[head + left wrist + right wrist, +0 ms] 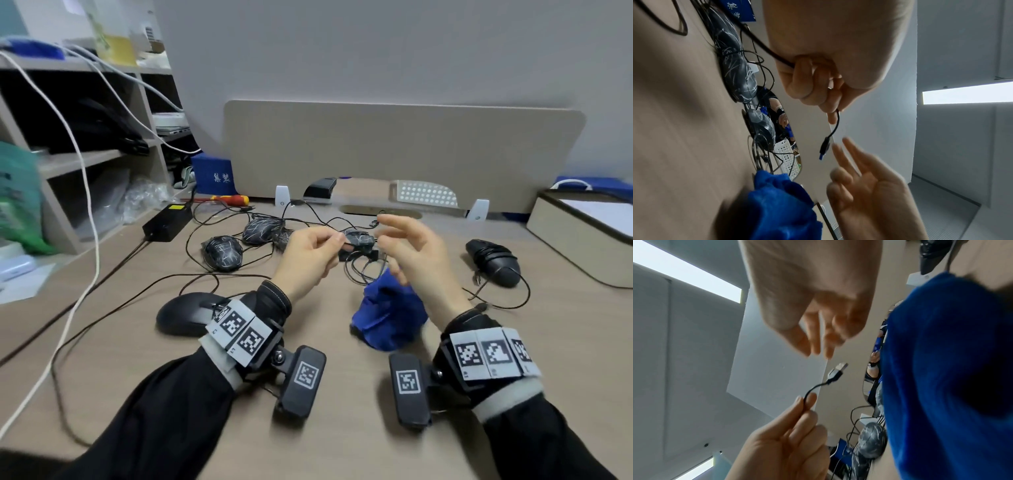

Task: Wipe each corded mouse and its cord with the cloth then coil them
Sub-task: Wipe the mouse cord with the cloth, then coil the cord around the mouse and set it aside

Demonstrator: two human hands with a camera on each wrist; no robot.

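My left hand (315, 253) pinches a thin black mouse cord (835, 123) a short way behind its USB plug (837, 369), which sticks out free above the desk. My right hand (411, 246) hovers just right of the plug with its fingers spread, holding nothing. The blue cloth (387, 315) is bunched and blurred just below that hand. A plain black mouse (191, 313) lies front left. Two patterned mice (222, 253) (262, 231) and a third (358, 236) sit in tangled cords behind the hands. A black mouse (493, 262) with its cord wrapped round it lies right.
A black power brick (168, 217) and a red-and-yellow screwdriver (229, 199) lie at the back left. A white cable (82, 205) hangs from the shelf (85, 161) across the desk's left side. A divider panel (394, 154) closes the back; a beige box (555, 236) stands right.
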